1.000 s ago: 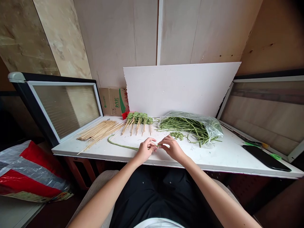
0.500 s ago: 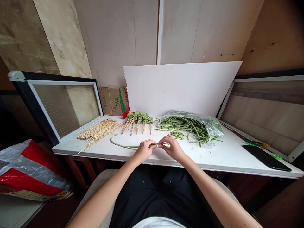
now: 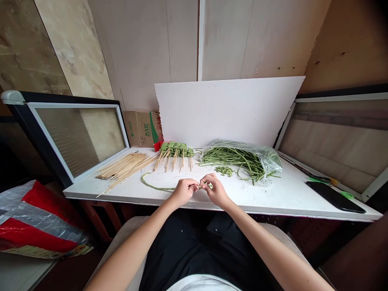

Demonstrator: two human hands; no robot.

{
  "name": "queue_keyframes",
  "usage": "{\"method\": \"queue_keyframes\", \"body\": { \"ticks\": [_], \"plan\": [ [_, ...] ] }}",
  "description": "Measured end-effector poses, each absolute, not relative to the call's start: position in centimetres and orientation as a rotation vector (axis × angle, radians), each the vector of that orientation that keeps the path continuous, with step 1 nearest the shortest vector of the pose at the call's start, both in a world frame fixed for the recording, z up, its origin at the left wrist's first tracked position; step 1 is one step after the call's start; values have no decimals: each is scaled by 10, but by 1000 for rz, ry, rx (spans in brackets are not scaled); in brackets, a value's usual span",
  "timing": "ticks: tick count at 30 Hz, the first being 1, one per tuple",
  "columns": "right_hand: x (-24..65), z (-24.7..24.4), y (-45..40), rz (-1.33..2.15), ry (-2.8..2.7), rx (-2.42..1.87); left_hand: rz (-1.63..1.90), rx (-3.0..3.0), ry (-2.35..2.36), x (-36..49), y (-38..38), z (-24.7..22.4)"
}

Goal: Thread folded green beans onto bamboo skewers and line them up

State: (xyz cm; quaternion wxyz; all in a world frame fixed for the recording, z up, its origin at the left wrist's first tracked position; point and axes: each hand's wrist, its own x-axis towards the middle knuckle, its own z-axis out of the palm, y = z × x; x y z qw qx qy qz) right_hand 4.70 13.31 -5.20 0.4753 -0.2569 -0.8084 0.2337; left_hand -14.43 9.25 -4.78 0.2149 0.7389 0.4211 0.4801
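One long green bean [image 3: 156, 186] runs in a curve over the white tabletop and into my fingers. My left hand [image 3: 185, 191] pinches it near its right end. Close beside, my right hand [image 3: 214, 189] is closed on the bean's end, thumb and fingers together. Behind my right hand lies a small heap of short bean pieces [image 3: 224, 171]. Farther back, a clear plastic bag holds a bundle of long beans [image 3: 233, 157]. Bean skewers [image 3: 177, 149] are stacked at the back, sticks pointing toward me. A pile of bare bamboo skewers [image 3: 130, 165] lies on the left.
A black phone [image 3: 335, 197] rests at the table's right side, beside a green loop [image 3: 347, 195]. A white board [image 3: 227, 111] stands along the back, with a cardboard box [image 3: 141, 128] at its left. Framed panels [image 3: 81, 139] flank the table. A red-and-clear bag [image 3: 39, 220] sits lower left.
My right hand has shifted slightly left and its fingers have curled tighter at the bean's end. The left hand still pinches the bean. The whole view has shifted a little.
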Motion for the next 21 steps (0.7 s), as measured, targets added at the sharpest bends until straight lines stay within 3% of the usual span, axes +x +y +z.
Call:
{"method": "queue_keyframes", "body": {
  "ticks": [8,16,21],
  "plan": [
    [39,-69,138,785,-1870,-638,1266,1895,1093,-149,96,-50],
    [49,-48,128,236,-1993,-568,1332,2017,1181,-147,94,-47],
    [52,-43,131,142,-2098,-546,1410,2153,1328,-144,94,-48]
  ]
}}
